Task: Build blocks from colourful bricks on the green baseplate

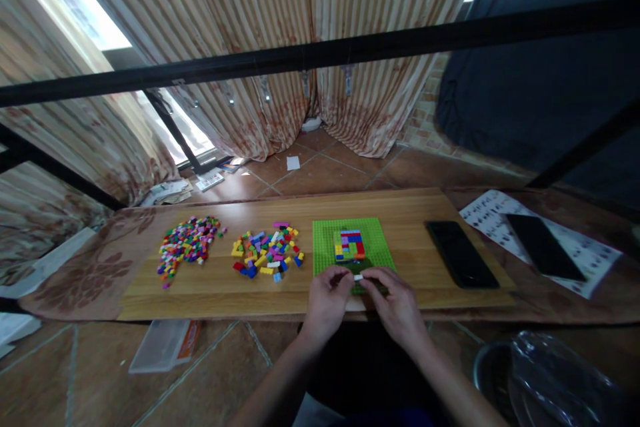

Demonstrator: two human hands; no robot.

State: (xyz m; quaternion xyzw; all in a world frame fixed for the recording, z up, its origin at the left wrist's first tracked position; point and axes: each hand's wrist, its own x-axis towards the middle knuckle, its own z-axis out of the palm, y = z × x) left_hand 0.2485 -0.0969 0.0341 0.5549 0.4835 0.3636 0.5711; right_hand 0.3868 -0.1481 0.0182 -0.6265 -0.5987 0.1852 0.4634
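A green studded baseplate (323,233) lies on the wooden board. On it stands a low, roughly square build of red, blue, yellow, purple and orange bricks (350,245). Just in front of that build, over the plate's near edge, a small white brick (358,277) is pinched between my two hands. My left hand (327,293) holds its left end with closed fingertips, and my right hand (393,293) has its right end. Left of the plate lies a loose spread of larger mixed bricks (270,253). Farther left is a dense pile of small colourful pieces (187,243).
A black phone-like device (461,255) lies on the board (410,213) at right. Beyond it, another dark device (544,247) rests on a printed sheet (493,213). A black bar (320,55) crosses above the far side. A clear plastic lid (160,345) is on the floor.
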